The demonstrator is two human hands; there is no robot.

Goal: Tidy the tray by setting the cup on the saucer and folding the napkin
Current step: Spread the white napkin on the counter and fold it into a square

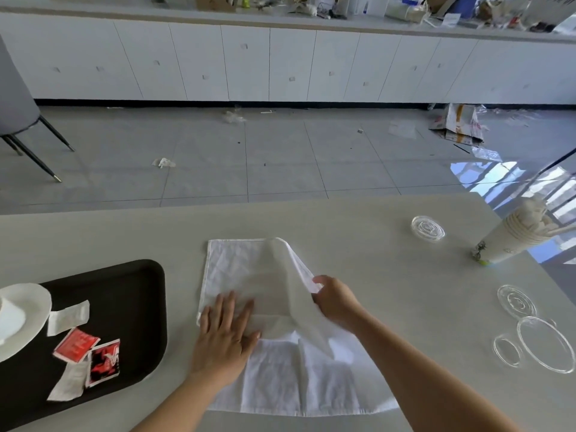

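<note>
A white cloth napkin (240, 269) lies spread on the pale table, just right of a black tray (131, 294). My left hand (226, 332) rests flat on the napkin's left part, fingers apart. My right hand (335, 297) pinches the napkin's right edge and holds that flap lifted over the middle. At the left border of the tray sits a white saucer (29, 304); a white cup (9, 319) seems to stand on it, mostly cut off by the frame's edge.
Red and white sachets (78, 344) lie on the tray. To the right are several clear plastic lids (545, 341) and a stack of paper cups (514, 238) stuffed with tissue. The table's far edge runs behind the napkin; beyond are floor, litter and cabinets.
</note>
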